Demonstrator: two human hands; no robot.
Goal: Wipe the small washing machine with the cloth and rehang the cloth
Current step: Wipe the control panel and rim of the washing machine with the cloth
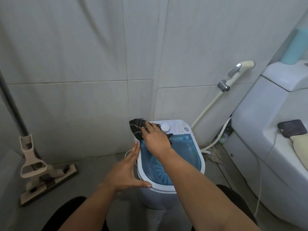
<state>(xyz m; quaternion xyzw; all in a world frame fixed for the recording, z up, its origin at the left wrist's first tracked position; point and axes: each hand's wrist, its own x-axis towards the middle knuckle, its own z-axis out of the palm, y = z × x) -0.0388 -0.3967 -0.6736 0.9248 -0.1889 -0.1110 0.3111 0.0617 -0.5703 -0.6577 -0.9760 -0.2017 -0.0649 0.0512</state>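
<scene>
A small white washing machine with a translucent blue lid stands on the grey floor in front of me. Its control panel with a round white knob faces the far wall. My right hand presses a dark striped cloth flat on the panel's left end and the lid's far edge. Fingers spread, my left hand rests against the machine's left rim and holds nothing.
A flat mop leans in the left corner, its handle rising along the wall. A toilet stands at the right, with a dark pad on it. A bidet sprayer and hose hang on the tiled wall behind the machine.
</scene>
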